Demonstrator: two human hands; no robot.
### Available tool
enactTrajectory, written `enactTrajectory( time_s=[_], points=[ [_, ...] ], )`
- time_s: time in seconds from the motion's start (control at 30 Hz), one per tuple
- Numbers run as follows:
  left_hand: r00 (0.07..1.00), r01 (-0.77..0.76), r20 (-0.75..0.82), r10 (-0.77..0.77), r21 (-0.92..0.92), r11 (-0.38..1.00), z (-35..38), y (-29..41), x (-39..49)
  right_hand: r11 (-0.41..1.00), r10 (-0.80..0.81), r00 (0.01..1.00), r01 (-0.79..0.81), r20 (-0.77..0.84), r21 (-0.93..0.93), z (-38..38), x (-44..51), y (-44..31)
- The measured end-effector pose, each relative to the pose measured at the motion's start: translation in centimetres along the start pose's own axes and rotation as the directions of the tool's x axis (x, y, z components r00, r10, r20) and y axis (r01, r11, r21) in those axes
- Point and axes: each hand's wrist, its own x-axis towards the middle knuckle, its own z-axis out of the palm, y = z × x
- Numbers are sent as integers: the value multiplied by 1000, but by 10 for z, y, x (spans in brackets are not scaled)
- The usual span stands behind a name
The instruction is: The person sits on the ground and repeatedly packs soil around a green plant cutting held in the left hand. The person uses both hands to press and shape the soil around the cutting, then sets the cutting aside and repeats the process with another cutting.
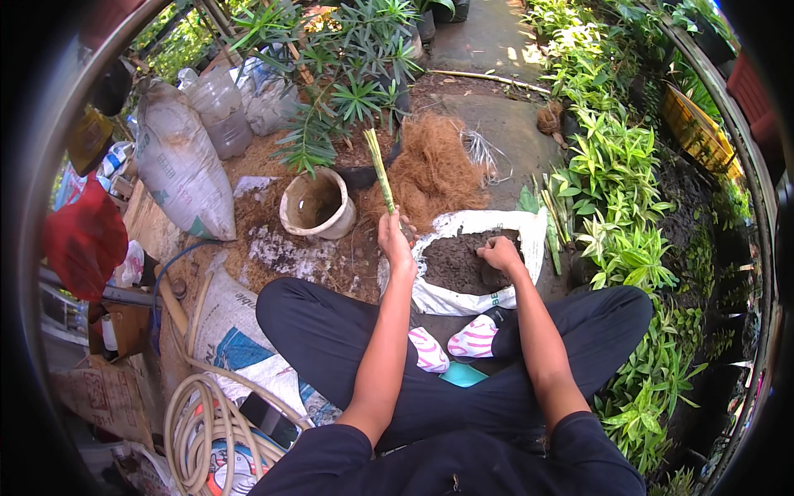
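In my left hand (397,239) is a green plant cutting (381,173), held upright by its lower part, its pale trimmed tips pointing away from me. Something dark, perhaps soil, shows at its base beside my fingers. My right hand (501,254) is over dark moist soil (456,257) in an open white woven sack (533,232), its fingers curled; whether they grip any soil cannot be told. Brown coconut fibre (437,167) is heaped beyond the sack. More cut stems (555,214) lie on the ground right of it.
A whitish pot (317,204) stands left of the fibre, near a leafy potted plant (360,96). Full sacks (180,167) and a coiled hose (198,428) are at the left. Silvery ties (487,155) lie by the fibre. Low leafy plants (620,235) line the right side.
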Motion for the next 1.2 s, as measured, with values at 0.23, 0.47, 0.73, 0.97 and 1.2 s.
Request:
enactTrajectory(
  time_s=[0.23,0.47,0.73,0.97,1.2],
  points=[
    [1000,-17,18,17,-32,999,0,-2,0,953,96,992,-116,84,280,-20,8,25],
    [1000,-16,16,16,-2,1000,1,-3,-1,732,-37,973,-131,230,669,-30,7,27],
    [1000,-19,20,19,-29,999,0,-5,1,767,91,995,-92,35,635,-57,14,60],
    [1000,-13,19,13,-5,1000,1,-5,-1,735,199,978,-187,56,652,-19,18,66],
    [1000,1,12,0,-11,1000,-1,1,-3,649,243,967,-104,-76,754,14,30,74]
  ],
)
